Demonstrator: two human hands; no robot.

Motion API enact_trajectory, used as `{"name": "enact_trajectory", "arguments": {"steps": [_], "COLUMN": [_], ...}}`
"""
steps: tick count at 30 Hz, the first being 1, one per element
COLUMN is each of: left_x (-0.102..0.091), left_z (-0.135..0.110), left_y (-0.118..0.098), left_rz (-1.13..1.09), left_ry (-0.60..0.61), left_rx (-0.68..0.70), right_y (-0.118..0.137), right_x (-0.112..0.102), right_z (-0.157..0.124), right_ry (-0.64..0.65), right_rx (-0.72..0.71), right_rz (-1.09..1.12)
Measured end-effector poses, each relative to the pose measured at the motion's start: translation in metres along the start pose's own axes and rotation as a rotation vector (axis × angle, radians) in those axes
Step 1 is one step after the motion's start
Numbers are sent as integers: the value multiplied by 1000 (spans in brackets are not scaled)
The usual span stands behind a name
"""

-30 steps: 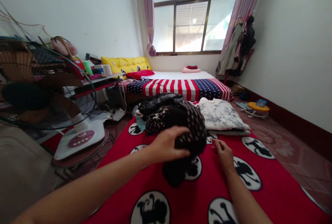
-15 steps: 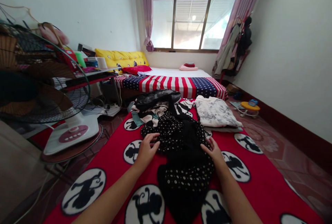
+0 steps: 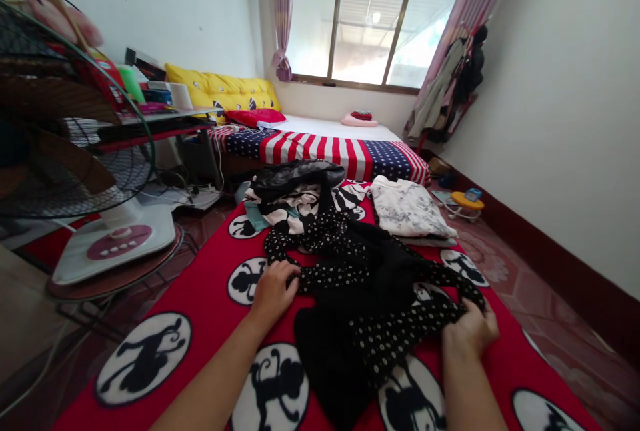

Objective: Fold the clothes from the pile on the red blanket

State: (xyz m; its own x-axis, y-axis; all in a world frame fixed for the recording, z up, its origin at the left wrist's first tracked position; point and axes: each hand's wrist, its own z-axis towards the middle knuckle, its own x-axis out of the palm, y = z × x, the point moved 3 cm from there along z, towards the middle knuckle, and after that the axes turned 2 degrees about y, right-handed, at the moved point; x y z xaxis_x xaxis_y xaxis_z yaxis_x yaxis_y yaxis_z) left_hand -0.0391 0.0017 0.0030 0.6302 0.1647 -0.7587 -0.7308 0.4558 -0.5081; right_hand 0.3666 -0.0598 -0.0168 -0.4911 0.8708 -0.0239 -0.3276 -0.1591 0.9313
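A black garment (image 3: 385,271) with white-dotted parts lies spread and rumpled on the red blanket (image 3: 200,278), which has dark figures in white circles. At the garment's left edge, my left hand (image 3: 274,290) is closed on the dotted cloth. My right hand (image 3: 471,328) grips a dotted part on the other side, stretched out to the right. Behind the garment is a heap of rumpled clothes (image 3: 295,184), dark, striped and teal. White patterned clothes (image 3: 407,208) lie folded flat at the right rear.
A fan (image 3: 115,238) stands on a round stool at the left, beside a cluttered desk (image 3: 165,118). Beyond the blanket is a bed with a striped, starred cover (image 3: 320,151). A small yellow stool (image 3: 467,200) stands on the floor at the right.
My right hand has taken hold of the dotted cloth and moved right, drawing that part outward. My left hand has closed on the left edge. The view has shifted slightly.
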Motion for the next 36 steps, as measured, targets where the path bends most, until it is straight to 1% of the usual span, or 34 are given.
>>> {"name": "enact_trajectory", "arguments": {"steps": [1,2,3,4,5,6,7,8,9,11,12,14,15,16,17,18,19,22,24,26,27,28,29,30,32,33,34,36], "left_x": [-6,-14,-25,-36,-47,-58,-67,-74,-80,-88,-90,-93,-93,-91,-87,-81,-73,-41,-20,-8,-7,-10,-17,-27,-53,-65,-76,-94], "left_z": [-2,-4,-6,-10,-15,-20,-25,-30,-33,-35,-35,-35,-34,-32,-30,-27,-23,-14,-10,-7,-6,-6,-6,-8,-15,-20,-26,-39], "left_y": [0,3,7,14,23,33,44,54,62,70,70,64,57,50,41,31,20,-9,-19,-20,-17,-12,-5,4,27,40,53,75], "left_rz": [-11,-31,-57,-87,-118,-148,-171,-181,-174,-122,-88,-43,-42,-56,-79,-108,-134,-141,-102,-84,-101,-141,-207,-296,-473,-524,-521,-360], "left_ry": [-41,-116,-225,-357,-496,-626,-730,-800,-842,-885,-897,-912,-903,-866,-798,-705,-587,-201,-29,56,68,51,11,-45,-157,-182,-172,-76], "left_rx": [-8,-26,-58,-108,-174,-251,-330,-397,-442,-458,-438,-372,-332,-287,-239,-185,-129,0,0,-68,-112,-157,-202,-250,-360,-417,-470,-535], "right_y": [7,17,29,42,54,66,76,84,90,97,98,99,99,98,96,94,93,94,95,95,95,95,95,93,87,82,76,64], "right_x": [-5,-8,-8,-5,1,9,19,29,41,62,72,88,94,99,103,105,105,101,93,83,75,67,57,46,24,13,4,-6], "right_z": [-2,-7,-12,-18,-23,-28,-31,-35,-38,-45,-49,-60,-66,-73,-80,-86,-91,-100,-102,-100,-96,-91,-82,-72,-45,-32,-20,-2], "right_ry": [-129,-247,-323,-328,-270,-166,-48,78,209,464,574,758,842,916,977,1014,1023,954,947,1015,1053,1074,1069,1039,929,876,842,825], "right_rx": [-35,-80,-130,-180,-217,-234,-234,-227,-220,-234,-264,-372,-429,-480,-519,-548,-571,-609,-547,-422,-357,-300,-257,-223,-170,-146,-125,-90], "right_rz": [-40,-75,-97,-98,-76,-41,-16,-7,-14,-82,-125,-215,-269,-325,-381,-434,-476,-497,-463,-417,-396,-379,-367,-369,-400,-428,-469,-597]}}
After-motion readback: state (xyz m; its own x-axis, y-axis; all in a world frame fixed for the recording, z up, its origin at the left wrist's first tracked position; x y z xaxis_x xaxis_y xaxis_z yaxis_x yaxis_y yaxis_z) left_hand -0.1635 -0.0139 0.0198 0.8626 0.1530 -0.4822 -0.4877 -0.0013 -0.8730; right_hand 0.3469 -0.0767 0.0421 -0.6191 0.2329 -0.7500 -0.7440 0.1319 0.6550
